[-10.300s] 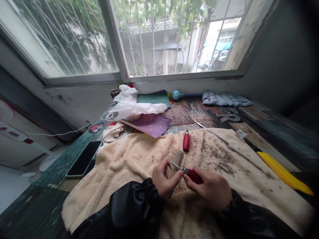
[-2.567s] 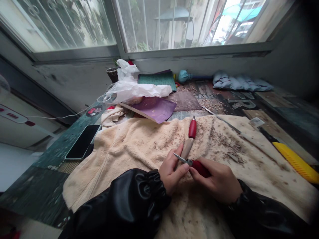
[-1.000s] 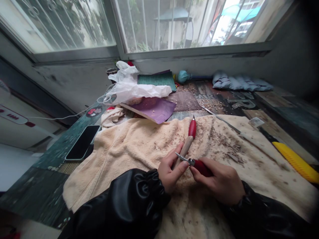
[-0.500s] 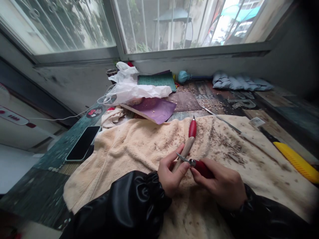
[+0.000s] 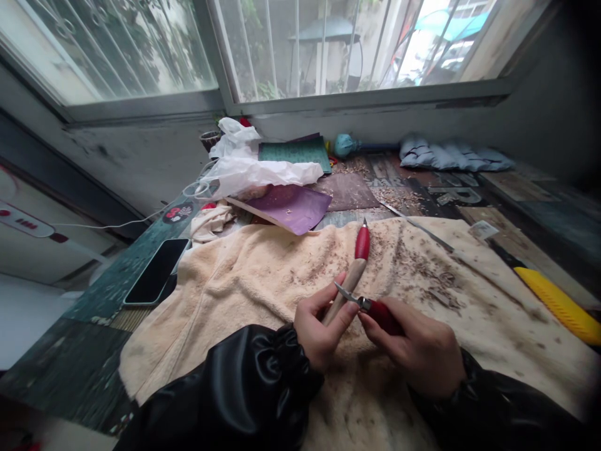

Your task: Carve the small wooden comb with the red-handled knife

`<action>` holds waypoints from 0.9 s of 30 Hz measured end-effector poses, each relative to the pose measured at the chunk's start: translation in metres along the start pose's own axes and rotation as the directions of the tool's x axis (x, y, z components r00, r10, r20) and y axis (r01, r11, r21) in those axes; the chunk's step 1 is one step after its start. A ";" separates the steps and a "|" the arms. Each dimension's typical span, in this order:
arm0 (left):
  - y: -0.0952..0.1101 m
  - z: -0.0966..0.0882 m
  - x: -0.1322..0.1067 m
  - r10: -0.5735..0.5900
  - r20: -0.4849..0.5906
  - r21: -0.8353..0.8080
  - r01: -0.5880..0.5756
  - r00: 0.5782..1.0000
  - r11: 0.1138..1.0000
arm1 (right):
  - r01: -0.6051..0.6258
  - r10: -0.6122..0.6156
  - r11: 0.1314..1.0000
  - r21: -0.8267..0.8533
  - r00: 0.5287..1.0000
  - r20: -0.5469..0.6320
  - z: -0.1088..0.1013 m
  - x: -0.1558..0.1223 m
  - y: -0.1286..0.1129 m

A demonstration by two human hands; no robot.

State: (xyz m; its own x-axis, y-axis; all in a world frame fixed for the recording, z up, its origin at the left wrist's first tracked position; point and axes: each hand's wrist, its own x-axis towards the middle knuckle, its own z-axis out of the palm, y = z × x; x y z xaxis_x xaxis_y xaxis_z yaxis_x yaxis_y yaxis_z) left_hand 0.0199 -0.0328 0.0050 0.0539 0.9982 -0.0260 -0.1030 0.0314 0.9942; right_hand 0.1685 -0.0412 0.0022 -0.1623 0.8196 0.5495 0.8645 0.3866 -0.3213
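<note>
My left hand is closed around a pale wooden stick, which slants away from me above the towel. In my right hand is a carving knife with a dark red handle and a short metal blade. The blade lies across the stick, close to my left thumb, which appears to touch it near its base. Just past the stick's far end is a second red-handled knife, its pointed tip facing the window. I cannot tell whether that handle touches the stick.
Wood shavings are scattered over the towel. A phone lies at the left, a yellow-handled tool at the right. A long thin metal strip crosses the towel's far edge. Behind are a purple sheet and a white plastic bag.
The knife blade has shifted slightly up along the stick, away from me, and my left hand has moved a touch to the left. Both grips are unchanged.
</note>
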 end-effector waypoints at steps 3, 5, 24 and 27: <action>-0.001 0.001 -0.002 -0.013 -0.013 0.011 0.013 1.000 1.000 | -0.057 0.057 0.998 -0.009 0.998 -0.009 -0.002 0.004 0.005; -0.002 0.001 -0.002 -0.051 0.022 -0.003 0.051 0.998 0.999 | -0.102 0.100 0.994 -0.045 0.994 -0.037 -0.003 0.007 0.010; -0.007 -0.008 0.005 -0.301 0.325 -0.248 0.388 0.897 0.888 | 0.023 -0.029 0.997 0.068 0.994 0.102 -0.004 0.010 0.015; -0.006 -0.009 0.004 -0.296 0.337 -0.206 0.377 0.894 0.903 | 0.078 -0.102 0.988 0.135 0.977 0.185 -0.002 0.009 0.017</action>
State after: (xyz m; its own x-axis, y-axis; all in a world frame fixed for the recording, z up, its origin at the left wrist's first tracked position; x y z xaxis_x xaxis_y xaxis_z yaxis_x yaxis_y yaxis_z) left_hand 0.0117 -0.0284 -0.0023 0.4133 0.8657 -0.2823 -0.2772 0.4149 0.8666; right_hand 0.1829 -0.0282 0.0027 -0.3348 0.8397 0.4276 0.7774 0.5026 -0.3783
